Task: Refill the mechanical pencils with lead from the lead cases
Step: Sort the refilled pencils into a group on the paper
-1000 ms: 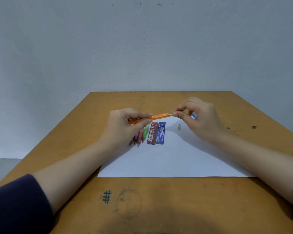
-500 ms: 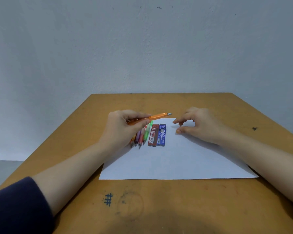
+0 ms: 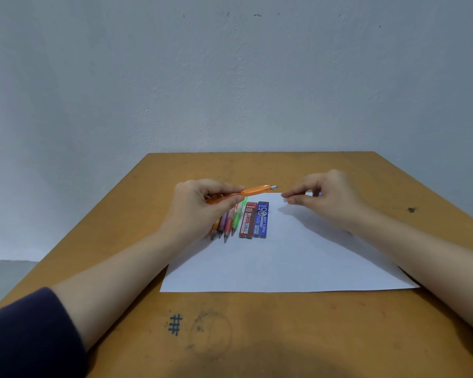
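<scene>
Two bare hands face each other, fingertips apart.
Left hand (image 3: 200, 205) grips an orange pencil (image 3: 254, 190); right hand (image 3: 331, 200) pinches thumb to forefinger, fingers curled round a small blue piece (image 3: 318, 194).

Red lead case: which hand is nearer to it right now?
Left. The left hand, gripping the orange pencil, hovers just left of the red lead case; the right hand is farther off to its right, beyond the blue lead case.
</scene>
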